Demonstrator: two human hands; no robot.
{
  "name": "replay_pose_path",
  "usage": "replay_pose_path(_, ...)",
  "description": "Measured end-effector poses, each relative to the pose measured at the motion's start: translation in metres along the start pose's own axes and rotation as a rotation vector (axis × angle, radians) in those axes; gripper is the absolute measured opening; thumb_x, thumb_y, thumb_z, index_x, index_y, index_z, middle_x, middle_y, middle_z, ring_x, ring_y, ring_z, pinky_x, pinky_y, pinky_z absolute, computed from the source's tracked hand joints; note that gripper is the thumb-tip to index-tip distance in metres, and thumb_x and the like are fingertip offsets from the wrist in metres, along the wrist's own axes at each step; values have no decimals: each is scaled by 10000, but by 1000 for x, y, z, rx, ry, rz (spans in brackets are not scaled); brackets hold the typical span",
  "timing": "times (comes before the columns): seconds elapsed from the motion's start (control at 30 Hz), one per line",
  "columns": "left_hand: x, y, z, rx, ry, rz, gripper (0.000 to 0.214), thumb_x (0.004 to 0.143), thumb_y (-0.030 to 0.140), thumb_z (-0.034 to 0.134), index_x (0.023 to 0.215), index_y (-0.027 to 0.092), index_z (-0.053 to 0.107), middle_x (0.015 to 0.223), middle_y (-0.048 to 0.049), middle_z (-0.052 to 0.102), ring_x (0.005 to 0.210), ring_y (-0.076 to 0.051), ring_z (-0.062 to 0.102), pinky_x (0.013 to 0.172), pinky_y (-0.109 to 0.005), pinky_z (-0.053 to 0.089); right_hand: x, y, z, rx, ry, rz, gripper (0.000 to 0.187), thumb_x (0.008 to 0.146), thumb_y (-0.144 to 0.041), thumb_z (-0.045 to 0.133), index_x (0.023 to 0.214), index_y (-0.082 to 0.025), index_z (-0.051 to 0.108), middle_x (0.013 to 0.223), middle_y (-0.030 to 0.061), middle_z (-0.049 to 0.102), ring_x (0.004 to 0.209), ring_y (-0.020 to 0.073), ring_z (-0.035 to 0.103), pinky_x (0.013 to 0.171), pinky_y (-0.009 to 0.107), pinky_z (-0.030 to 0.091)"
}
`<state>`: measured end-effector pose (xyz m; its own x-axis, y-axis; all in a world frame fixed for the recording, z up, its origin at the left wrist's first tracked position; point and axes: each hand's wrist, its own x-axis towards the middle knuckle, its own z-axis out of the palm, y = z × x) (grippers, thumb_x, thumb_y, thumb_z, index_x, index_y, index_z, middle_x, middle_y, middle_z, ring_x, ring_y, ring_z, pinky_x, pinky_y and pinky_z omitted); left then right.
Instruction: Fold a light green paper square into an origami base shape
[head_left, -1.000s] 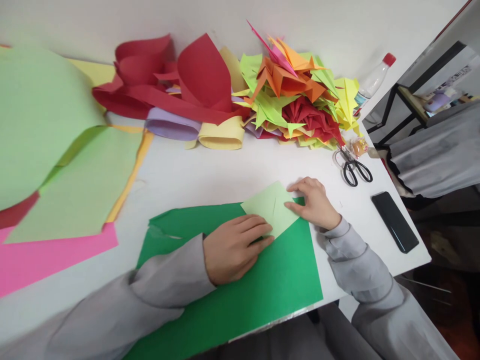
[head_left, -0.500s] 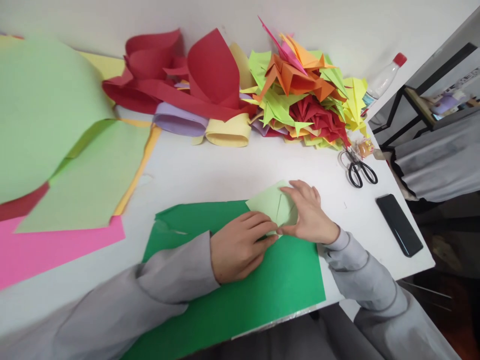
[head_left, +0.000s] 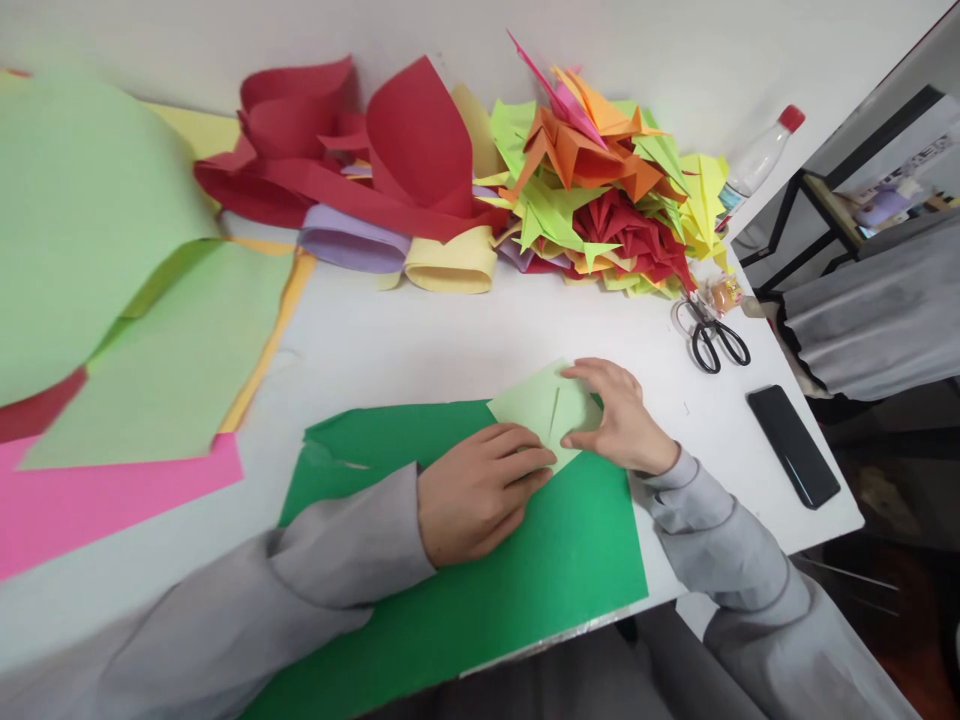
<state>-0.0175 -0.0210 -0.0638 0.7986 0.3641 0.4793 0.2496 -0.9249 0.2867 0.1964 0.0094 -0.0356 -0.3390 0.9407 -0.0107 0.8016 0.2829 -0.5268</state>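
Observation:
A small folded sheet of pale green paper [head_left: 536, 405] rests on a large green sheet [head_left: 480, 610] at the front of the table. A crease or slit runs down its middle. My left hand [head_left: 484, 495] presses its fingertips on the paper's lower edge, fingers close together and slightly bent. From the right, my right hand [head_left: 619, 415] holds the paper's right part between thumb and forefinger, the thumb low and the forefinger near the top corner. That part of the paper curves up a little. The ends of some left fingers are hidden.
Origami pieces [head_left: 592, 200] are piled at the back, beside curled red paper [head_left: 420, 140]. Large light green sheets [head_left: 90, 230] and a pink sheet [head_left: 150, 500] lie left. Scissors [head_left: 716, 345], a phone [head_left: 793, 445] and a bottle [head_left: 761, 160] stand or lie to the right.
My right thumb has drawn away from the left fingertips, up and to the right along the paper. The left hand stays pressed in place; the view has shifted slightly.

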Motion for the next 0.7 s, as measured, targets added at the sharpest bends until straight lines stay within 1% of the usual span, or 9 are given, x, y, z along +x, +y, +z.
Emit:
replay_pose_path(0.1, -1, 0, 2, -5, 3, 11, 284, 828, 74, 447, 1044, 108, 628, 1093, -128, 667, 999, -271, 537, 828, -453, 484, 3, 5, -2, 34, 44, -5, 631, 607, -261, 759, 1196, -264, 533, 1302, 64, 529, 1244, 262, 443, 1053, 480, 271)
replay_pose_path(0.2, -1, -1, 3, -20, 4, 10, 284, 834, 73, 441, 1046, 103, 627, 1100, -127, 670, 997, -275, 537, 819, -459, 485, 5, 10, -5, 62, 82, 2, 586, 616, -234, 743, 1170, -249, 553, 1254, 53, 572, 1199, 259, 485, 1044, 470, 298)
replay_pose_path(0.33, -1, 0, 2, -31, 9, 6, 285, 849, 79, 430, 1055, 103, 624, 1098, -125, 673, 995, -276, 535, 822, -470, 486, 8, 16, -7, 90, 104, 2, 533, 630, -214, 719, 1141, -262, 573, 1236, 42, 589, 1187, 269, 498, 1037, 483, 314)
replay_pose_path(0.5, -1, 0, 2, -27, 12, 4, 297, 841, 76, 432, 1060, 126, 626, 1088, -119, 675, 990, -266, 545, 821, -458, 494, 11, 24, -9, 121, 178, 72, 486, 636, -190, 704, 1104, -265, 594, 1195, 35, 611, 1151, 281, 517, 1018, 499, 338)
replay_pose_path(0.7, 0, 0, 1, -22, 8, 6, 302, 833, 75, 437, 1061, 131, 627, 1092, -118, 674, 985, -265, 549, 829, -459, 492, 13, 29, -8, 144, 214, 74, 434, 635, -180, 721, 1050, -263, 622, 1156, 27, 633, 1124, 277, 533, 1017, 490, 347)
